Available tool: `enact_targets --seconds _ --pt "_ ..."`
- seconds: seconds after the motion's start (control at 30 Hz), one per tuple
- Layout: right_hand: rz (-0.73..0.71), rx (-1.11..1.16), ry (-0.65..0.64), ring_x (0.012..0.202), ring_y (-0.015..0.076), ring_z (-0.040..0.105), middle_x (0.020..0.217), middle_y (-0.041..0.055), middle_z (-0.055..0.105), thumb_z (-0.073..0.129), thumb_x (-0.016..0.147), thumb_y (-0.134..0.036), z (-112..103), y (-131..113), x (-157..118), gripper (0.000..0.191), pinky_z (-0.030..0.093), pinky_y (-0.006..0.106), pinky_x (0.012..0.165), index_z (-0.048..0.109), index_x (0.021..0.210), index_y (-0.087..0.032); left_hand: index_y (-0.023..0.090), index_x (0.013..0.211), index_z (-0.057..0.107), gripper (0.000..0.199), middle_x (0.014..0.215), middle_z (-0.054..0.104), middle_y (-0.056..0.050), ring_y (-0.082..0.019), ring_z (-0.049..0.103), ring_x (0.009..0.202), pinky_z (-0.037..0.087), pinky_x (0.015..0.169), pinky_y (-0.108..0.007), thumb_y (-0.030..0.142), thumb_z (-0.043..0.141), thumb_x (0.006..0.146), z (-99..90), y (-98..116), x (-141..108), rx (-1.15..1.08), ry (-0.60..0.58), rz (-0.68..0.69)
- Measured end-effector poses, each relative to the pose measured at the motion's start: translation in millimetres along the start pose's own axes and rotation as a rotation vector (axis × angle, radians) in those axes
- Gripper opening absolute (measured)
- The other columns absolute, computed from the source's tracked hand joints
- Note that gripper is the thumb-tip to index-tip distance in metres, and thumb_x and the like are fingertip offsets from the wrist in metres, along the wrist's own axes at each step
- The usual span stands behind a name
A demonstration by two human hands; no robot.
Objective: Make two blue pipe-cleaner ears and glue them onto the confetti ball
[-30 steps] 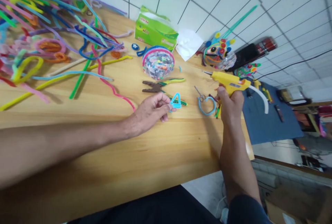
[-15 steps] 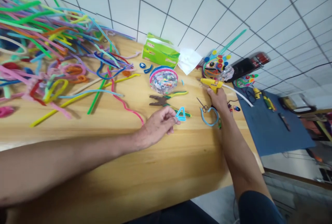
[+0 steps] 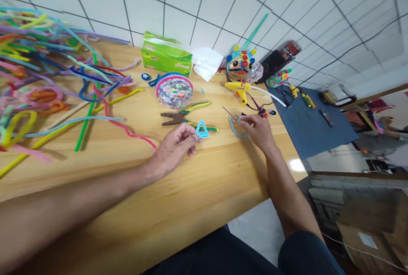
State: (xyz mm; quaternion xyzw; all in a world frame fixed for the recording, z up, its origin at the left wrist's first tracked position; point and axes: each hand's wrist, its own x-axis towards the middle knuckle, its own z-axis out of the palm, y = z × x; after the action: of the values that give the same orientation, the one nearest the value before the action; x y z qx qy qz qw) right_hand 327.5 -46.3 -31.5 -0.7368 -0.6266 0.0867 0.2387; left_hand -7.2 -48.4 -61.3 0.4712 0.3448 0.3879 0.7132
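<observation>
Between the thumb and fingers of my left hand (image 3: 177,145) is a small light-blue triangle (image 3: 202,129) of bent pipe cleaner. Pliers (image 3: 178,117) with green and yellow handles lie just behind it. My right hand (image 3: 257,129) is over a blue curved piece (image 3: 235,129), its thumb and fingertips close together; whether they touch the piece is unclear. Small scissors (image 3: 233,116) lie beside those fingers. The yellow glue gun (image 3: 239,90) rests on the table behind my right hand, a white glue stick in its back end.
Pipe cleaners (image 3: 41,75) cover the left side. Along the wall are a sequined dome (image 3: 174,91), a green tissue pack (image 3: 165,56), white tissue (image 3: 207,62) and a decorated figure (image 3: 240,64). A blue mat (image 3: 321,126) with tools lies right.
My right hand has let go of the glue gun and moved toward the front, to the blue curved piece. The view has shifted right; my left hand still holds the triangle.
</observation>
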Motion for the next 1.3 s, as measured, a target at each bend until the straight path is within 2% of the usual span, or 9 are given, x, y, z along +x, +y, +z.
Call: enact_targets --seconds 0.17,0.3,0.47,0.6,0.8,0.97,1.07,1.2,1.3 --pt "-0.071 -0.111 -0.090 0.089 0.0238 0.069 0.092 0.0085 0.078 0.070 0.091 -0.034 17 -15 -18 0.012 0.053 0.038 0.087 0.069 0.084 -0.024 0.020 0.090 0.063 0.026 0.066 0.069 0.002 -0.012 0.063 0.057 0.055 0.056 -0.023 0.038 0.082 0.086 -0.5 2 0 0.061 0.008 0.001" --pt "-0.038 -0.169 -0.113 0.091 0.0252 0.068 0.090 0.0090 0.075 0.064 0.094 -0.026 18 -18 -20 0.016 0.050 0.039 0.085 0.061 0.078 -0.025 0.021 0.098 0.062 0.030 0.061 0.064 0.006 -0.010 0.055 0.048 0.047 0.046 -0.020 0.037 0.084 0.084 -1.6 5 1 0.106 0.009 -0.047" --pt "0.102 -0.062 -0.056 0.077 0.0220 0.066 0.084 0.0054 0.078 0.066 0.094 -0.035 -14 -21 -25 0.015 0.047 0.035 0.075 0.066 0.084 -0.024 0.021 0.103 0.061 0.031 0.080 0.072 0.002 -0.009 0.055 0.045 0.042 0.038 -0.020 0.029 0.082 0.081 -1.8 8 5 0.137 0.004 -0.164" --pt "0.118 0.085 0.063 0.074 0.0210 0.070 0.079 0.0034 0.078 0.066 0.094 -0.041 -44 -33 -42 0.019 0.050 0.034 0.072 0.067 0.085 -0.025 0.022 0.103 0.059 0.027 0.080 0.070 0.003 -0.008 0.053 0.043 0.039 0.037 -0.020 0.028 0.078 0.085 -5.3 9 6 0.207 0.008 -0.195" --pt "-0.123 0.167 0.049 0.071 0.0187 0.070 0.077 -0.0001 0.075 0.064 0.102 -0.041 -51 -60 -85 0.018 0.052 0.032 0.069 0.067 0.091 -0.026 0.024 0.113 0.061 0.023 0.081 0.062 0.004 -0.011 0.054 0.062 0.042 0.055 -0.022 0.030 0.072 0.095 -4.5 25 -11 0.339 0.156 0.154" --pt "-0.569 -0.007 0.010 0.074 0.0194 0.071 0.082 0.0019 0.078 0.055 0.111 -0.028 -32 -92 -118 0.020 0.052 0.034 0.071 0.066 0.095 -0.026 0.023 0.119 0.066 0.023 0.096 0.074 -0.001 -0.011 0.053 0.059 0.046 0.061 -0.027 0.032 0.072 0.098 12.9 43 -42 0.663 -0.168 0.320" --pt "-0.775 -0.069 0.007 0.071 0.0181 0.068 0.077 0.0006 0.075 0.053 0.114 -0.023 -21 -111 -131 0.022 0.052 0.035 0.073 0.064 0.095 -0.023 0.022 0.110 0.074 0.017 0.104 0.080 -0.005 -0.013 0.063 0.066 0.052 0.067 -0.028 0.036 0.073 0.101 18.6 40 -53 0.703 -0.320 0.344" --pt "-0.881 -0.133 0.071 0.070 0.0166 0.065 0.075 0.0002 0.072 0.055 0.113 -0.018 -14 -122 -138 0.023 0.049 0.034 0.072 0.064 0.092 -0.020 0.021 0.093 0.079 0.020 0.084 0.081 -0.001 -0.014 0.074 0.075 0.054 0.073 -0.023 0.027 0.064 0.106 16.2 30 -53 0.625 -0.401 0.300" --pt "-0.880 -0.156 0.082 0.071 0.0146 0.067 0.076 -0.0006 0.074 0.054 0.116 -0.023 -18 -122 -139 0.024 0.048 0.032 0.070 0.068 0.096 -0.019 0.020 0.087 0.080 0.023 0.072 0.077 0.002 -0.010 0.065 0.062 0.048 0.063 -0.019 0.030 0.067 0.103 13.0 29 -49 0.629 -0.366 0.254"
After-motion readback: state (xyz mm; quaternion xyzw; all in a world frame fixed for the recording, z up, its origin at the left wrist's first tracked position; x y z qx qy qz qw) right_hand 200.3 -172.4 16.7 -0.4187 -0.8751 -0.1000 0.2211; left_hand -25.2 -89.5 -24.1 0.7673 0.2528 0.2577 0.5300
